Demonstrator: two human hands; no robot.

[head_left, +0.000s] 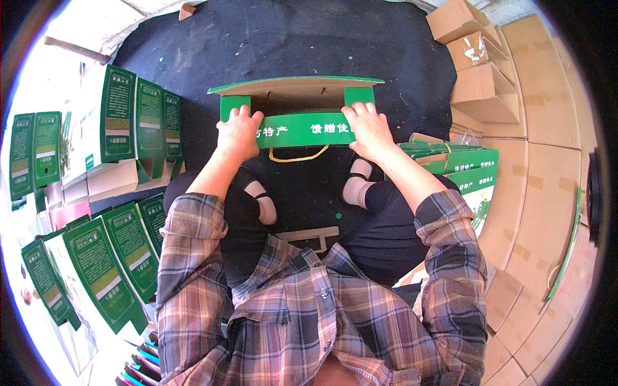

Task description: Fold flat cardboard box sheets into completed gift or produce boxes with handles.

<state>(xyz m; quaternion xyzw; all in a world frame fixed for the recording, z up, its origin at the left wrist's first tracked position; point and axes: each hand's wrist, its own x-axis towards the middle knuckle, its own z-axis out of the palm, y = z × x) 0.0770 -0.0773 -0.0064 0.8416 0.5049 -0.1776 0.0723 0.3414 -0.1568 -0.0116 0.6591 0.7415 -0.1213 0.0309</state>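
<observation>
A green cardboard gift box (300,122) stands in front of me on the dark floor cloth, its top open and its brown inside showing. My left hand (239,134) grips the left corner of its near edge, thumb lying along the green panel. At the right corner, my right hand (369,132) holds the same edge, fingers bent over it. Both hands hide parts of the box's side flaps. A green lid flap (296,83) stands along the far side. Below the near panel hangs a yellow cord handle (300,158) in a loop.
Green and white cartons (106,270) stand in rows at my left. Folded green cartons (473,161) lean by my right knee. Brown cardboard boxes (541,193) are stacked along the right side. A pale flat frame-like piece (309,235) lies between my legs on the black cloth (302,45).
</observation>
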